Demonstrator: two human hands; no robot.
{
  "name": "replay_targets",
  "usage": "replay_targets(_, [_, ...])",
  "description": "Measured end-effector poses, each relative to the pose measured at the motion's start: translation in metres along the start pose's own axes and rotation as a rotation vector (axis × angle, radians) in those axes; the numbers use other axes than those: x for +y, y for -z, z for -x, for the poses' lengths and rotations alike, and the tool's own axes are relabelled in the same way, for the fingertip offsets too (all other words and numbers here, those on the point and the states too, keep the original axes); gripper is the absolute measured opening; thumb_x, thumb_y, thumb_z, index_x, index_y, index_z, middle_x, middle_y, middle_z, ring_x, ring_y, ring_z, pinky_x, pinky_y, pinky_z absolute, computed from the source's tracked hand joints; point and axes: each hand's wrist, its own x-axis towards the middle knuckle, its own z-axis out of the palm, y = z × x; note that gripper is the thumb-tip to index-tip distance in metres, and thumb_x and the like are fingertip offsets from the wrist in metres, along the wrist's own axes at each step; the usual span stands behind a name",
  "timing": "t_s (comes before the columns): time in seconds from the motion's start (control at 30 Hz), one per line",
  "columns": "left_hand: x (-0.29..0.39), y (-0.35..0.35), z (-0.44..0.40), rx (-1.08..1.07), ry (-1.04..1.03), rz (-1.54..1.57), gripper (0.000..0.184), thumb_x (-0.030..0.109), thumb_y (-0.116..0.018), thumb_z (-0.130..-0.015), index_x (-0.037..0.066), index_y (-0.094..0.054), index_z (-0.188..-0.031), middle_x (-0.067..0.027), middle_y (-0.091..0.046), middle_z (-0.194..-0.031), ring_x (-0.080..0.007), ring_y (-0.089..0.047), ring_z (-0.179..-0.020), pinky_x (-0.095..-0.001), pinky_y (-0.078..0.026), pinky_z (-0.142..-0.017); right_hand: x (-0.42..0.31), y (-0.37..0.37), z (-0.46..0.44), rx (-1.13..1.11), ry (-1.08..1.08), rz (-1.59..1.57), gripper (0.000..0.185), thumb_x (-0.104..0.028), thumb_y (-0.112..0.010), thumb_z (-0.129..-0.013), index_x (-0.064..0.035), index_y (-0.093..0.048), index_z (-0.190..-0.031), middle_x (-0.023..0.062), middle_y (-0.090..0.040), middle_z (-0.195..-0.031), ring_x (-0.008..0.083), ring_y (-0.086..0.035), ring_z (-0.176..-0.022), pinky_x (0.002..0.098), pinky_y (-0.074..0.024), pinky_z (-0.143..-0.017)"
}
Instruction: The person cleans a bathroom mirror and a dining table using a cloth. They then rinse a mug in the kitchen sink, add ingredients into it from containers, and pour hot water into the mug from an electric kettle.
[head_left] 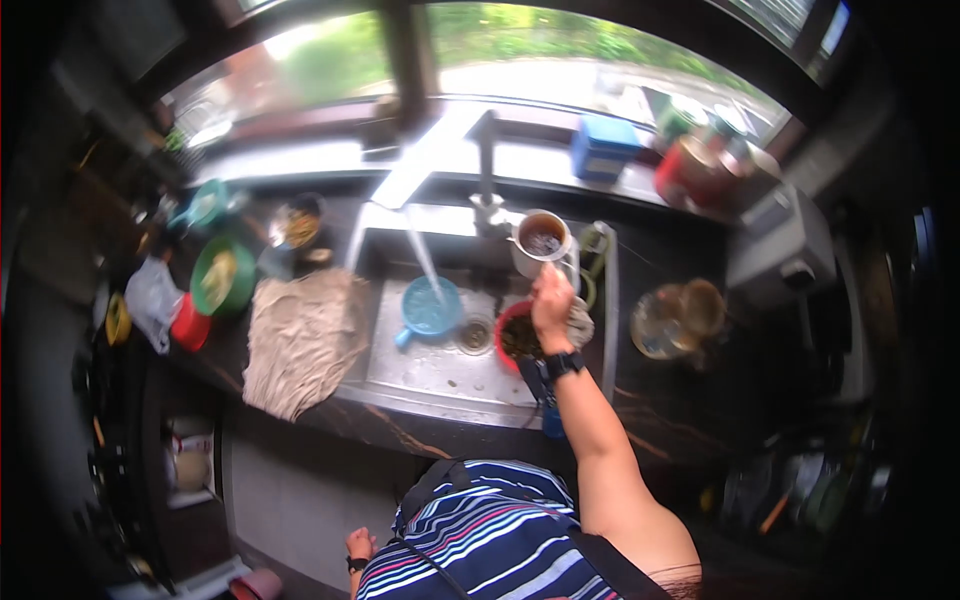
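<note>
My right hand (553, 305) is closed at the near side of a white mug (525, 262), apparently on its handle. Brown liquid stands in the mug, which is at the sink's back right. Under my wrist, a red bowl (502, 345) with dark green bits sits in the steel sink (410, 375), partly hidden by my arm. Water runs from the faucet (487, 190) into a light blue dipper (425, 305) left of the drain. My left hand (360, 543) hangs low beside my body, fingers curled, with nothing visible in it.
A beige cloth (300, 340) lies on the counter left of the sink. Further left are a green bowl (232, 265) and a red cup (190, 322). On the right stand a glass container (660, 325) and a grey appliance (785, 250). A blue box (603, 148) sits on the windowsill.
</note>
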Motion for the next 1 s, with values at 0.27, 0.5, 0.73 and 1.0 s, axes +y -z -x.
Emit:
replay_targets(0.27, [-0.068, 0.002, -0.097, 0.017, -0.053, 0.325, 0.029, 0.021, -0.061, -0.088, -0.001, -0.057, -0.107, -0.0051, -0.06, -0.093, -0.0167, -0.06, -0.077, -0.0292, -0.055, -0.067, -0.011, -0.012, -0.049, 0.092, 0.056, 0.163, 0.043, -0.032, -0.045, -0.097, -0.0027, -0.053, -0.066, 0.0042, -0.053, -0.054, 0.013, -0.054, -0.045, 0.028, -0.0422, -0.044])
replay_targets(0.5, [0.002, 0.019, -0.037, -0.014, -0.041, 0.181, 0.032, 0.027, -0.058, -0.091, 0.005, -0.053, -0.114, -0.0061, -0.06, -0.098, -0.0194, -0.063, -0.082, -0.0311, -0.05, -0.053, -0.041, 0.008, -0.03, -0.047, -0.196, -0.219, 0.043, -0.034, -0.044, -0.098, -0.0055, -0.049, -0.066, 0.0026, -0.049, -0.056, 0.0107, -0.045, -0.04, 0.0256, -0.0398, -0.037])
replay_targets(0.73, [0.016, 0.025, -0.039, -0.076, -0.101, 0.004, 0.033, 0.028, -0.059, -0.09, 0.005, -0.055, -0.112, -0.0057, -0.06, -0.098, -0.0203, -0.063, -0.084, -0.0324, -0.053, -0.053, -0.04, 0.013, 0.045, -0.044, -0.788, -1.012, 0.038, -0.038, -0.043, -0.097, -0.0154, -0.038, -0.066, 0.0005, -0.042, -0.06, 0.0135, -0.04, -0.048, 0.0294, -0.0376, -0.044])
replay_targets(1.0, [0.014, 0.048, -0.025, 0.041, -0.11, -0.007, 0.031, 0.028, -0.059, -0.09, 0.006, -0.055, -0.111, -0.0054, -0.06, -0.097, -0.0192, -0.063, -0.082, -0.031, -0.052, -0.053, 0.006, 0.006, 0.12, -0.004, -1.013, -1.844, 0.035, -0.031, -0.042, -0.096, -0.0141, -0.041, -0.066, -0.0031, -0.04, -0.059, 0.0111, -0.038, -0.052, 0.0253, -0.0358, -0.05])
